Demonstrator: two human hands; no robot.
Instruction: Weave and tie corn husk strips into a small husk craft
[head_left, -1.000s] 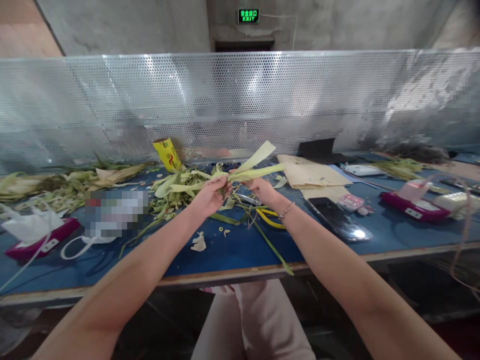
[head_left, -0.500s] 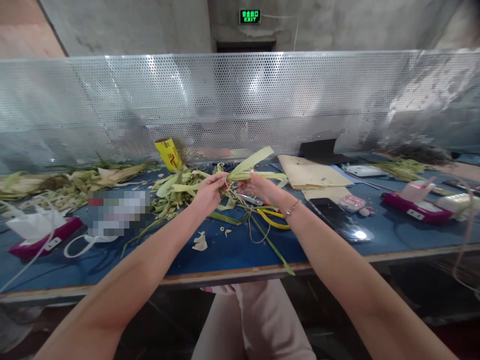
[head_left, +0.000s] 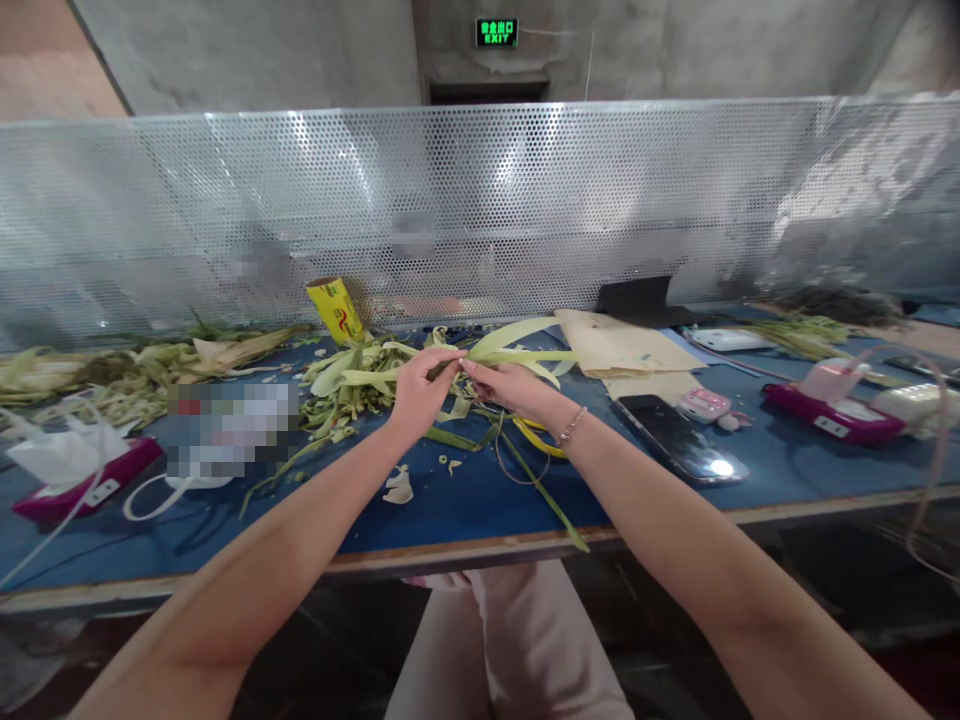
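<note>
Pale green leaf strips (head_left: 525,338) fan out to the right from where my fingertips meet, above the blue table. My left hand (head_left: 425,388) is closed, its thumb and fingers pinched on the base of the strips. From the right, my right hand (head_left: 506,383) pinches the same spot, its fingertips touching those of my left hand. Behind and left of my hands lies a heap of green leaf scraps (head_left: 352,385). A long green strip (head_left: 551,508) hangs over the table's front edge, beside a yellow looped object (head_left: 536,438).
A yellow tube (head_left: 335,310) stands before the perforated metal screen (head_left: 450,200). To the right are brown paper (head_left: 626,345), a black phone (head_left: 675,435), a pink case (head_left: 703,404) and a purple power strip (head_left: 832,415). Another power strip (head_left: 90,480) with cables is at the left.
My right hand has moved left to meet my left hand, and its fingers have closed on the base of the strips. The strips have shifted slightly and bend in a wider curve.
</note>
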